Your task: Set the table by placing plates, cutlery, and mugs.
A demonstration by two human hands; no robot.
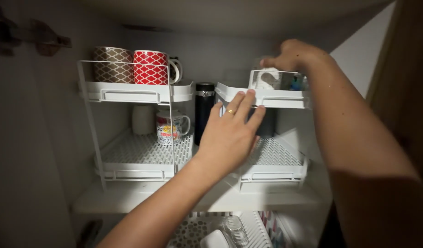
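The left hand [229, 133] reaches up with its 4 fingers spread flat and loose, tips resting on the front edge of the upper right white tray [266, 97], holding nothing. The right hand [291, 55] stretches over that tray's clear rail, fingers curled down toward a white mug [268, 79] standing on it; whether they grip it cannot be told. On the neighbouring left rack [135, 92] stand a brown patterned mug [112, 64] and a red patterned mug [150, 67], with a black flask [204, 110] between the 2 racks.
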